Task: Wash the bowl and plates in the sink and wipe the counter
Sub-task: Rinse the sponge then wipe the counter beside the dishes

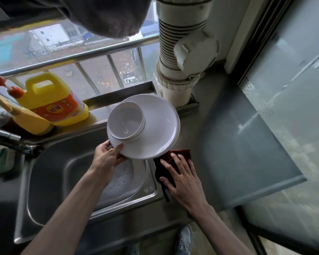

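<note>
My left hand [107,157] grips the near rim of a white plate [155,133], held up over the sink's right edge. A white bowl [126,120] sits on the plate, toward its left side. A second plate rim seems to show under the first. My right hand [180,175] presses flat, fingers spread, on a dark red cloth [180,155] lying on the grey counter [206,137] just right of the sink. The steel sink [50,181] holds foamy water [122,181] near its right wall.
A yellow detergent jug [50,100] and a yellow spray bottle [26,116] stand on the ledge behind the sink. The tap [9,138] reaches in from the left. A thick white drain pipe [180,57] rises at the counter's back. Frosted glass panels [284,107] lie to the right.
</note>
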A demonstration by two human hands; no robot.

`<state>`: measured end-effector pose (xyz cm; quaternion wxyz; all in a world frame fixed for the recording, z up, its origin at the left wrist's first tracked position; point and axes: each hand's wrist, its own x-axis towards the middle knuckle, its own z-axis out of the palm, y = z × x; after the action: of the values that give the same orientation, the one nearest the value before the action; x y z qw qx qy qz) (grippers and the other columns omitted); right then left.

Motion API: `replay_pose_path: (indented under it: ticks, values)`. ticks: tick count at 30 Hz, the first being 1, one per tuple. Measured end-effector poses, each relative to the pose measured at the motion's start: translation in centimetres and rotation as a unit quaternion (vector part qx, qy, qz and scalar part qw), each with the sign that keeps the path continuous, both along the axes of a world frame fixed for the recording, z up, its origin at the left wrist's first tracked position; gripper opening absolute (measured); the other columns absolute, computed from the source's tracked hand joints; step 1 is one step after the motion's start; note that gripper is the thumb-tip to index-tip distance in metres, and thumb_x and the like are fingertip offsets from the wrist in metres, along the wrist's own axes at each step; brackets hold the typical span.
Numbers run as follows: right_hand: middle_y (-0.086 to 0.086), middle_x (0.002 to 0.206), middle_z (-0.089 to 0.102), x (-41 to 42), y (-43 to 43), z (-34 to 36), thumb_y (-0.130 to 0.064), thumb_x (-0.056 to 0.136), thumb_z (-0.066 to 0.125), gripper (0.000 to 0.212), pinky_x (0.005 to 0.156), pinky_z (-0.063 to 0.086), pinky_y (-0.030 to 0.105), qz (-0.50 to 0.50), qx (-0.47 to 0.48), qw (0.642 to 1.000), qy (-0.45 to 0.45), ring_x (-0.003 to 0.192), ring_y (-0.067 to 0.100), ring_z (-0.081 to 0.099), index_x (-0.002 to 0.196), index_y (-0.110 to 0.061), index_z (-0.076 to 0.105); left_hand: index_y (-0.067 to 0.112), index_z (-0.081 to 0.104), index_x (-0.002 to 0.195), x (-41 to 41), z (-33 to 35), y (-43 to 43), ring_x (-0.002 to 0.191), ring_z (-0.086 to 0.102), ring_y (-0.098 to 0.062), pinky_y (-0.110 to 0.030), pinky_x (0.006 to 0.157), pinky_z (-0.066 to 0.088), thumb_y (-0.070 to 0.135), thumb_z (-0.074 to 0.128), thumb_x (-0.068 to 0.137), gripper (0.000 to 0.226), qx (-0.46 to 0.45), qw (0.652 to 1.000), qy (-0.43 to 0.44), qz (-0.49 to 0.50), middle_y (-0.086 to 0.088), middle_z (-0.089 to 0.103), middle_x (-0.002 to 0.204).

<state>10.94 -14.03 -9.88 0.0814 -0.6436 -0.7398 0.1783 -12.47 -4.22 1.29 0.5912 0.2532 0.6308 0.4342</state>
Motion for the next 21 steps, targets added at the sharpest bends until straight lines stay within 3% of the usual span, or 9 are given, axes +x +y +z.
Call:
replay_pose_path:
  ticks: [7,15,21]
  values:
    - [-0.001,0.171,0.022,1.1,4.3,-0.4,-0.063,0.102,0.038,0.053,0.130,0.003,0.042,-0.065,0.015,0.997,0.029,0.160,0.019,0.008,0.151,-0.041,0.037,0.002,0.059,0.131,0.7,-0.6,-0.6,0.090,0.076,-0.021,-0.031,0.069,0.064,0.003,0.060,0.100,0.031,-0.005,1.000,-0.006,-0.009,-0.016,0.071,0.119]
    - [-0.001,0.172,0.018,11.8,10.3,0.0,-0.065,0.102,0.039,0.063,0.129,0.005,0.042,-0.140,0.006,0.990,0.005,0.160,0.020,0.010,0.160,-0.047,0.022,0.005,0.059,0.133,2.4,-1.7,-1.8,0.102,0.073,-0.028,-0.033,0.075,0.065,0.005,0.060,0.099,0.034,-0.016,0.999,-0.003,-0.028,-0.014,0.071,0.121]
    - [-0.001,0.174,0.008,18.4,13.1,0.6,-0.065,0.103,0.034,0.064,0.128,-0.001,0.042,-0.181,-0.038,0.983,-0.017,0.160,0.021,0.003,0.161,-0.048,0.014,0.009,0.065,0.117,5.9,-3.5,-2.8,0.082,0.076,-0.019,-0.030,0.069,0.064,0.000,0.057,0.100,0.022,-0.024,0.998,-0.011,-0.053,-0.007,0.078,0.100]
